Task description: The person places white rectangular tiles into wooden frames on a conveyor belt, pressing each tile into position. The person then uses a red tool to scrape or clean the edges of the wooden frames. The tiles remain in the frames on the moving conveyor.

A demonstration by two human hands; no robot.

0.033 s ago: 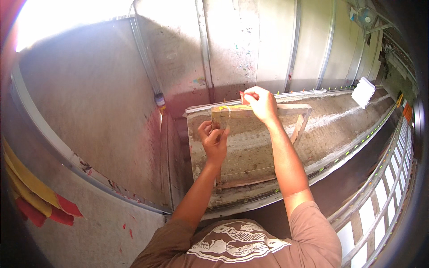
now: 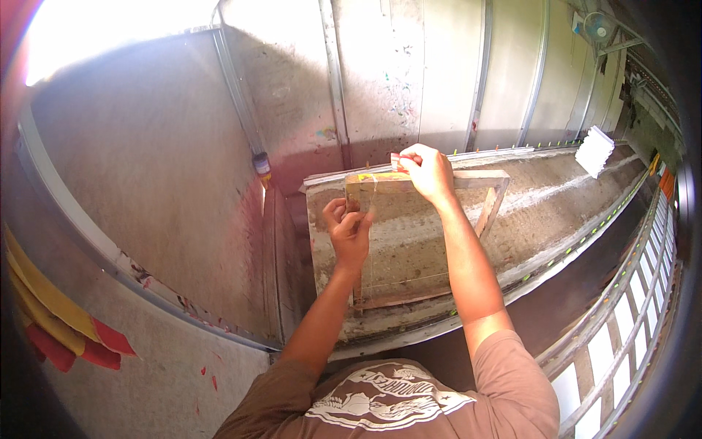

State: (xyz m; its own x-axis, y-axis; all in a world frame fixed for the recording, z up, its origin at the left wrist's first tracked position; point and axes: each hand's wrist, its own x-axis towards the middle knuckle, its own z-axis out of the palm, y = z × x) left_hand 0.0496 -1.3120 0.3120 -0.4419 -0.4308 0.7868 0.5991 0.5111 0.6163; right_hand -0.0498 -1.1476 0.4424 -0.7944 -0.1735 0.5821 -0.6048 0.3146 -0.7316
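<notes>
A wooden frame (image 2: pixel 479 176) stands propped up on a long, stained table (image 2: pixel 545 219). Yellow marks and thin pale threads or tape show at its upper left corner. My left hand (image 2: pixel 349 233) has its fingers curled round the frame's left bar. Above the top bar, my right hand (image 2: pixel 430 170) pinches a small flat red piece (image 2: pixel 396 161) with a paler patch on it. Whether that piece touches the wood cannot be told. My fingers hide part of the top bar.
A white stack (image 2: pixel 595 152) rests at the table's far right. A purple-and-white container (image 2: pixel 261 164) is by the wall post at left. Yellow and red cloth-like strips (image 2: pixel 73 325) hang at lower left. A slatted rack (image 2: pixel 629 329) runs along the right.
The red piece in my right hand has turned slightly, so more of its paler face shows. My left hand and the wooden frame have stayed in place.
</notes>
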